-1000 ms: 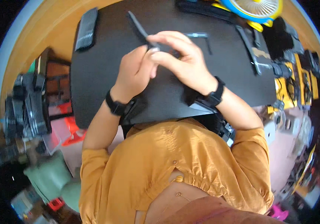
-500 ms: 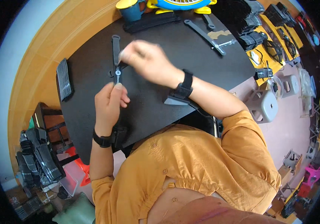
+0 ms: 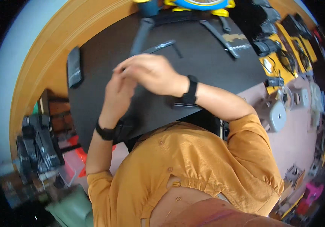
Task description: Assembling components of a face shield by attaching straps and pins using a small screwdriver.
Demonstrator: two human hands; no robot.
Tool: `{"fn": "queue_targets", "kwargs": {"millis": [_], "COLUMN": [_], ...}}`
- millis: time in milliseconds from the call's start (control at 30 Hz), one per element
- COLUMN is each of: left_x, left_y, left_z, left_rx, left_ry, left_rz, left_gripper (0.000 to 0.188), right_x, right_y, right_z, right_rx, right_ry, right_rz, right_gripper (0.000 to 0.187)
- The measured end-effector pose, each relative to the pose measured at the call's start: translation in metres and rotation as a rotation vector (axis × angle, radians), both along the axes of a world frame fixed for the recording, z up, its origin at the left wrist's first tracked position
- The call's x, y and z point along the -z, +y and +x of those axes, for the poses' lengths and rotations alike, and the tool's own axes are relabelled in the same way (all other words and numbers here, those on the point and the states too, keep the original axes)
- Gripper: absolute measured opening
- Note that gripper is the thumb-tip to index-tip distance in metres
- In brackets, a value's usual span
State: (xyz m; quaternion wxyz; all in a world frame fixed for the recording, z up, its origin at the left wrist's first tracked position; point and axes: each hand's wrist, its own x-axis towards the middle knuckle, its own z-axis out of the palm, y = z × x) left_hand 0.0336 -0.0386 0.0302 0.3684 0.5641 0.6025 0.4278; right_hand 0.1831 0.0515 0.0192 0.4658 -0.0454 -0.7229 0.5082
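Two hands meet, left hand (image 3: 117,94) against right hand (image 3: 151,73), fingers bunched (what they pinch, I cannot tell); the grey strap (image 3: 142,36) extends past them toward the far edge of the table (image 3: 208,72) and could slip if loosely held.

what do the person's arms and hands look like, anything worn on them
The left hand and right hand are both ungloved, though blur hides finer details such as rings. A black band circles each wrist: left band, right band. The left sleeve and right sleeve are mustard-yellow, loose, and end near the elbow.
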Motion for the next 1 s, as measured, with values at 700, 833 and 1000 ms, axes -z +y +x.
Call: {"fn": "queue_targets", "kwargs": {"millis": [700,833,1000], "left_x": [0.039,0.052,0.003], "left_y": [-0.056,-0.053,-0.032], "left_z": [-0.101,-0.119,-0.064], "left_rx": [-0.367,-0.438,-0.13], "left_ry": [0.302,0.569,0.278], "left_rz": [-0.116,0.06,0.197], "left_gripper": [0.036,0.035,0.038], "right_x": [-0.071,-0.072,-0.058], "right_y": [0.127,0.084,0.03], "right_z": [0.138,0.075,0.037], "right_rx": [0.31,0.344,0.334], "right_ry": [0.547,0.281,-0.22], "right_rz": [-0.506,-0.436,0.002], "right_gripper": [0.027,0.024,0.023]}}
